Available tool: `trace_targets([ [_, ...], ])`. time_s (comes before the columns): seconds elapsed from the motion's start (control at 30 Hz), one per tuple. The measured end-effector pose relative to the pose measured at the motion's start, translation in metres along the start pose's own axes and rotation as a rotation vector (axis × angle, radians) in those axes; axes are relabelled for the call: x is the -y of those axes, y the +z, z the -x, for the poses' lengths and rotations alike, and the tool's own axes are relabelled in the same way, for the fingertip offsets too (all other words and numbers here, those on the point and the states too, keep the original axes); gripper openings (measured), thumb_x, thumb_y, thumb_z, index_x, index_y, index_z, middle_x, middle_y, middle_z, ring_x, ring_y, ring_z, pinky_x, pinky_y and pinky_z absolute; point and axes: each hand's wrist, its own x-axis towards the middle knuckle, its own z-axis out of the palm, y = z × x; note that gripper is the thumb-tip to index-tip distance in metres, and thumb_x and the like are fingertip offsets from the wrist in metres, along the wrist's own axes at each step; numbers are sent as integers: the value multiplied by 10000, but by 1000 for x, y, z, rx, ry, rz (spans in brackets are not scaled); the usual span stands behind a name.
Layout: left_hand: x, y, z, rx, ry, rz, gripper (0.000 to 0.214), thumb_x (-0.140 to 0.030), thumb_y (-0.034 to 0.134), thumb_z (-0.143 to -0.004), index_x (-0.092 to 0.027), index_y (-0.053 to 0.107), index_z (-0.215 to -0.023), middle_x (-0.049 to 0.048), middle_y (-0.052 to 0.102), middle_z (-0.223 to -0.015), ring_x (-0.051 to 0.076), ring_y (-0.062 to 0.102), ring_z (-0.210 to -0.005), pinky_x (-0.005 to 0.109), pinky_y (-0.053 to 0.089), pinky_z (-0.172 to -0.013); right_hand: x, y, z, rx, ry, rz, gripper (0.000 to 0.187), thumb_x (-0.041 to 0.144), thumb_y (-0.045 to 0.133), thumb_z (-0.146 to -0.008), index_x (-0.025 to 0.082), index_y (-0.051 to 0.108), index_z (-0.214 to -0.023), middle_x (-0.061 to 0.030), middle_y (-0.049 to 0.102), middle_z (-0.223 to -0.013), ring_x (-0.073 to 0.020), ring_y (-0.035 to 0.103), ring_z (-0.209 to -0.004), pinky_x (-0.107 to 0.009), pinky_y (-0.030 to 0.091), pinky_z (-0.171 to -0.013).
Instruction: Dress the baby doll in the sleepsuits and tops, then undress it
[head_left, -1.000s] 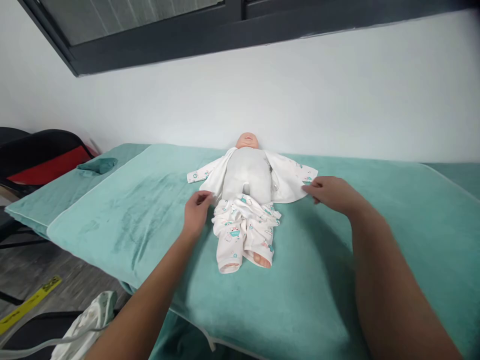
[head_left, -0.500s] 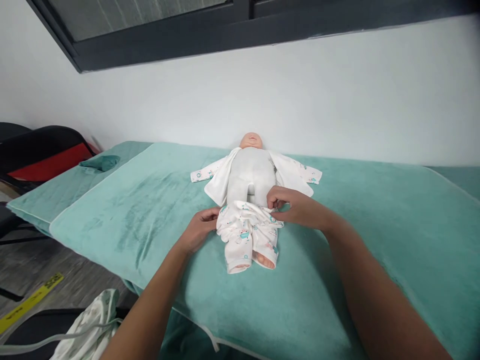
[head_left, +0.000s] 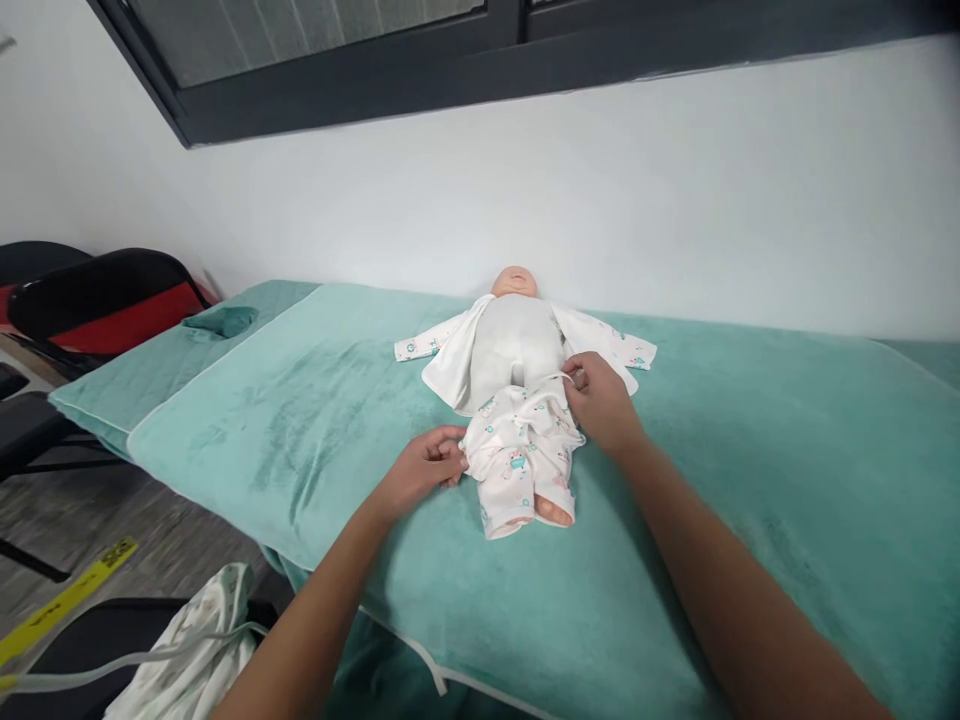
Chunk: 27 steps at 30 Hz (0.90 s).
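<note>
A baby doll (head_left: 516, 338) with a grey cloth body lies on its back on a teal padded table (head_left: 315, 420), head toward the wall. An open white printed jacket (head_left: 607, 345) spreads out under its torso. White printed trousers (head_left: 521, 462) cover its legs, with a bare foot showing at the lower right cuff. My left hand (head_left: 426, 468) pinches the trousers' waistband at the doll's left side. My right hand (head_left: 600, 400) grips the waistband at the other side, near the hip.
Black chairs with a red cushion (head_left: 112, 300) stand at the far left. A small teal cloth (head_left: 225, 321) lies on the table's left end. White printed fabric (head_left: 195, 650) sits low at the left, beside yellow floor tape (head_left: 60, 605). A white wall with a dark window frame runs behind.
My right hand left the jacket flap and came to the trousers' waistband. My left hand moved from the jacket edge down to the waistband, which now sits higher on the doll.
</note>
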Motion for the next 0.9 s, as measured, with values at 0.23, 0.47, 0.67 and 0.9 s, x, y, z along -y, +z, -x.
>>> trace_targets([
  [0.23, -5, 8, -19, -261, 358, -277, 89, -254, 657, -778, -173, 627, -801, 102, 600, -1277, 239, 554, -1204, 348, 397, -1044, -15, 6, 2, 60, -26, -74, 456, 219, 505, -830, 194, 521, -1284, -152, 603, -1283, -286, 615, -1150, -474, 530, -941],
  [0.47, -13, 8, -69, -593, 309, -292, 30, -234, 558, -855, -211, 539, -850, 47, 688, -1039, 177, 605, -904, 301, 461, -817, -13, 3, -2, 62, -86, -5, 473, 121, 444, -774, 206, 636, -1198, -98, 704, -1176, -267, 666, -1081, -463, 504, -972],
  [0.67, -11, -1, -119, -763, 302, -178, 56, -193, 524, -845, -213, 483, -814, -30, 539, -774, 125, 493, -724, 241, 408, -695, -13, 6, -2, 80, 209, -124, 424, 188, 498, -768, 268, 656, -1153, -16, 746, -949, -215, 669, -780, -378, 529, -758],
  [0.9, -15, -18, -113, -335, 140, 275, 293, -429, 555, -857, -173, 586, -717, -11, 550, -712, 110, 490, -649, 227, 387, -583, -2, 5, -1, 184, 452, -230, 307, 341, 641, -743, 237, 676, -1030, -42, 736, -1065, -266, 664, -1016, -371, 513, -878],
])
